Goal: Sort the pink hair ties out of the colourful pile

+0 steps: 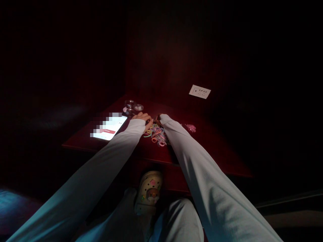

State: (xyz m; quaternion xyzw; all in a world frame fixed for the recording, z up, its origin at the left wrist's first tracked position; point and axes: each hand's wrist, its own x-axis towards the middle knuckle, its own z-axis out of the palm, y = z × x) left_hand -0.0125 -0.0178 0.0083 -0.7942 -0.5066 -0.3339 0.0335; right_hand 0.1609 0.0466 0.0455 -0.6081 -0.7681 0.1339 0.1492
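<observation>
A loose heap of small coloured elastic hair ties (158,134) lies on the dark red tabletop (217,148). At the heap's far left edge is my left hand (143,118), its fingers bent and thumb drawn in close to the index finger. Anything held there is too small and dim to make out. My right hand (158,118) is beyond the heap, close to the left one, mostly hidden behind its pale sleeve and in shadow. Its fingers cannot be read. Right of that sleeve lies a separate small bunch of pink hair ties (190,127).
A lit phone (111,128) lies left of my left forearm. Behind it are a clear round container (130,103) and a clear lid-like piece (138,107). A white socket plate (200,91) is on the back wall. Below the table edge shows a clog (150,188) with charms.
</observation>
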